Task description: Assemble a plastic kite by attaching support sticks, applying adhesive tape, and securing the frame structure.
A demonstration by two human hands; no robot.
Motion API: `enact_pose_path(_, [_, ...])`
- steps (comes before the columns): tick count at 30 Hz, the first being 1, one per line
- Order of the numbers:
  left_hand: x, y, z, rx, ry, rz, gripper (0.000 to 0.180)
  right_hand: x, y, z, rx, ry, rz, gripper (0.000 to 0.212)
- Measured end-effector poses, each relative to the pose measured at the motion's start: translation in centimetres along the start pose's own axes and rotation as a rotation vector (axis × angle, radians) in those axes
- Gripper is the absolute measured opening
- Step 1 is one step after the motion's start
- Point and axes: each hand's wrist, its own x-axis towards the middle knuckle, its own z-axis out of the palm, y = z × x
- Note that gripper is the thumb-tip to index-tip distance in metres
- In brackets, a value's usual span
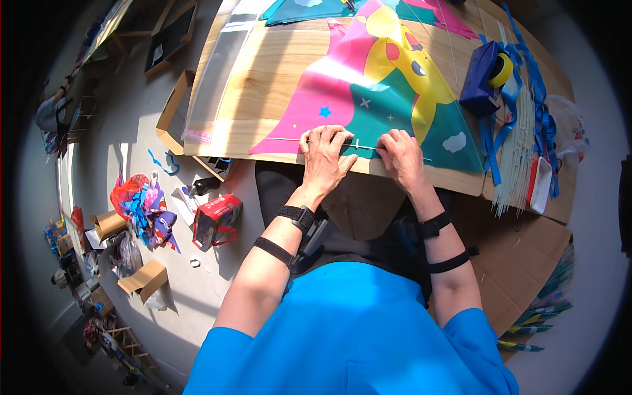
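Note:
A kite sheet [316,99] in pink and teal, printed with a yellow cartoon figure, lies on the wooden table up to its near edge. A thin pale rod [368,147] runs crosswise over its lower part, with a small cross-shaped piece on it between my hands. My left hand [324,158] is bent over the rod on the left, fingertips down on the sheet and thumb pointing inward. To the right, my right hand [401,160] pinches the rod with curled fingers. The fingertips' exact grip is partly hidden.
At the right stand a blue tape dispenser [479,82], blue ribbons [536,99], a bundle of white rods [520,158] and a red-and-white tray [540,186]. Clear plastic film [217,85] covers the table's left side. Cardboard boxes [146,280] and bags lie on the floor.

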Motion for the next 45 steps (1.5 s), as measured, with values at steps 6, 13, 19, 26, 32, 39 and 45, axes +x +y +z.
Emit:
enact_pose_path(6, [0.0,0.2,-0.2,0.003,-0.017,0.003,0.034,-0.1,0.4,0.2,0.018,-0.002,-0.014,0.014])
enact_pose_path(13, [-0.1,0.1,-0.1,0.009,-0.015,0.014,0.028,-0.2,0.4,0.1,0.003,-0.011,-0.018,0.013])
enact_pose_path(19, [0.1,0.4,0.5,0.043,0.04,0.021,0.022,-0.2,0.4,0.0,0.01,0.0,-0.018,0.012])
enact_pose_path(26, [0.1,0.6,0.7,0.071,0.057,0.003,0.018,-0.2,0.5,0.3,-0.007,0.006,-0.019,0.012])
enact_pose_path(32, [-0.1,0.3,0.6,0.067,0.072,0.004,0.018,0.0,0.3,0.4,0.021,-0.004,-0.02,0.013])
enact_pose_path(39, [0.0,0.5,0.7,0.061,0.068,0.004,0.022,-0.1,0.5,0.0,0.057,-0.006,-0.016,0.016])
enact_pose_path(45, [-0.2,0.4,0.5,0.054,0.058,-0.004,0.027,-0.1,0.3,-0.1,0.055,-0.018,-0.019,0.017])
